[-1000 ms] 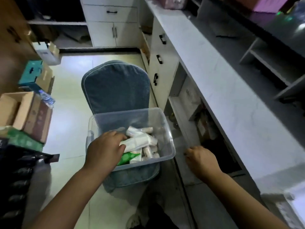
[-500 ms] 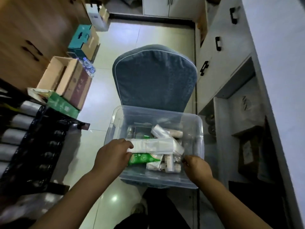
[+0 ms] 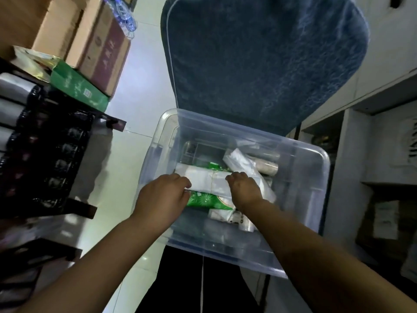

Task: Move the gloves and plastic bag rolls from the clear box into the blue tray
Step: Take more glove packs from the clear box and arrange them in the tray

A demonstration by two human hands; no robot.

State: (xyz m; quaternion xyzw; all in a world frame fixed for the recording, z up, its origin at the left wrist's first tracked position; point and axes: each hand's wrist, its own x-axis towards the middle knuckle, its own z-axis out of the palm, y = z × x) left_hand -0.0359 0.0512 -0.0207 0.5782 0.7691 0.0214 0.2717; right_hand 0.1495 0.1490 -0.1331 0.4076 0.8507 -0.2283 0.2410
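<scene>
Mid-pickup: gripping the white wrapped bundle (image 3: 209,182) with left hand (image 3: 162,195) and right hand (image 3: 244,190), curled over its two ends, inside the clear box (image 3: 316,199) on the chair (image 3: 259,64). Next, probably lifting it clear of the rim and finding the blue tray, out of view.

We see a chair (image 3: 259,64) with a blue quilted cover ahead, on pale glossy floor tiles (image 3: 135,98). To the left, brown cardboard boxes (image 3: 74,37) sit beside a green carton (image 3: 79,89) and a clear water bottle (image 3: 125,16) (only partly in view). Nearer, a black rack (image 3: 45,154) holds grey rolls (image 3: 13,89). White open shelving (image 3: 352,166) stands on the right.
</scene>
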